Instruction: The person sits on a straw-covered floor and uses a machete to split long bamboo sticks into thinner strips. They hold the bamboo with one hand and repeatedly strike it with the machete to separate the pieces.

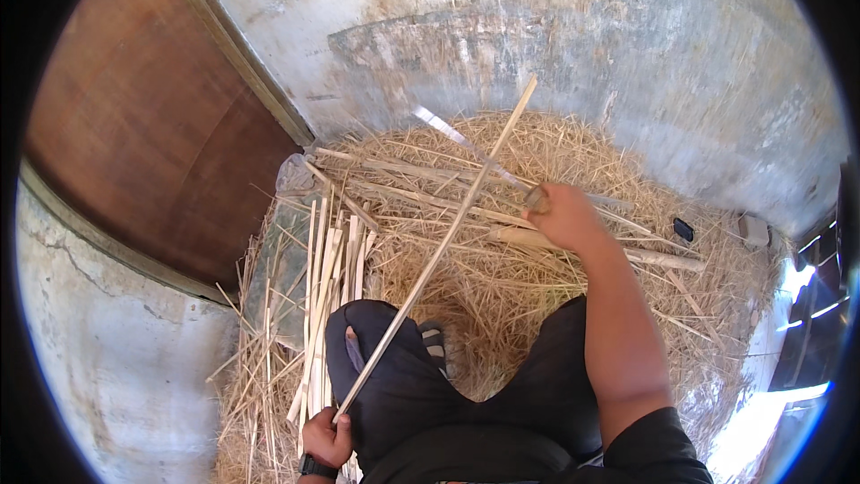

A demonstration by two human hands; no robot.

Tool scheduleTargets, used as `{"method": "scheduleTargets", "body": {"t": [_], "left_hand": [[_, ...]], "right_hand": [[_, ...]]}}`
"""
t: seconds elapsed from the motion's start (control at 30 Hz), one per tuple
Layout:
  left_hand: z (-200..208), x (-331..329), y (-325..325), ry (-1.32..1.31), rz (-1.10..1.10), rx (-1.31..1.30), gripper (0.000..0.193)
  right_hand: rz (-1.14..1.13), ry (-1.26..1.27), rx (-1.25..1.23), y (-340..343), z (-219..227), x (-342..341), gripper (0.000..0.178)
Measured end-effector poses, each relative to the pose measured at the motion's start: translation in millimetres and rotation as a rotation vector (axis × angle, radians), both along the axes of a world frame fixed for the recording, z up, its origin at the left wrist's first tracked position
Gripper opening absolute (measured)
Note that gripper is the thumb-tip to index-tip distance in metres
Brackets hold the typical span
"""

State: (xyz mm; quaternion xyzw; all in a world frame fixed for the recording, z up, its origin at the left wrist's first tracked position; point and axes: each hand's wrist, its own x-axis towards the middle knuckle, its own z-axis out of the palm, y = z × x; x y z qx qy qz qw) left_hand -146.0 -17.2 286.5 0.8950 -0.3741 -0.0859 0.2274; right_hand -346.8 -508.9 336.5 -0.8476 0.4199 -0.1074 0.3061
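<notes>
A long, pale, thin bamboo strip (439,246) runs on a diagonal from near left to far right, crossing the person's black-trousered knee (385,350). The left hand (324,437) is closed around its near end, low beside the knee. The right hand (560,212) is clenched on the handle of a long, flat metal blade (466,145), which points far-left and meets the strip about two thirds of the way up, well away from the left hand. Cut pale splints (327,269) lie on the straw-covered floor (537,305) to the left.
</notes>
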Motion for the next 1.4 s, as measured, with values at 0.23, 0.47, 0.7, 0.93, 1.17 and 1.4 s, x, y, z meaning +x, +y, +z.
{"method": "scheduleTargets", "body": {"t": [0.23, 0.47, 0.7, 0.93, 1.17, 1.4], "left_hand": [[0.8, -2.6, -5.7, 0.112, 0.046, -0.001, 0.055], [-2.0, -9.8, -2.4, 0.02, 0.078, -0.016, 0.049], [-8.4, 0.6, 2.3, -0.034, -0.035, 0.052, 0.058], [7.4, 12.5, -2.2, 0.067, -0.123, 0.09, 0.056], [-1.4, 16.6, 1.9, 0.136, -0.102, 0.061, 0.058], [-6.5, 14.2, 5.2, 0.112, -0.093, 0.047, 0.059]], "right_hand": [[0.51, -0.045, -0.06, 43.3, -7.9, 8.7, 0.033], [0.288, -0.001, 0.051, 17.1, 8.2, -6.3, 0.033], [0.329, 0.007, 0.01, 30.9, 4.8, 2.7, 0.036], [0.269, 0.055, 0.043, 19.2, 2.3, 1.5, 0.039], [0.211, -0.001, 0.014, 12.3, 3.9, 0.5, 0.037], [0.263, -0.028, -0.023, 16.7, 7.3, -7.2, 0.034]]}}
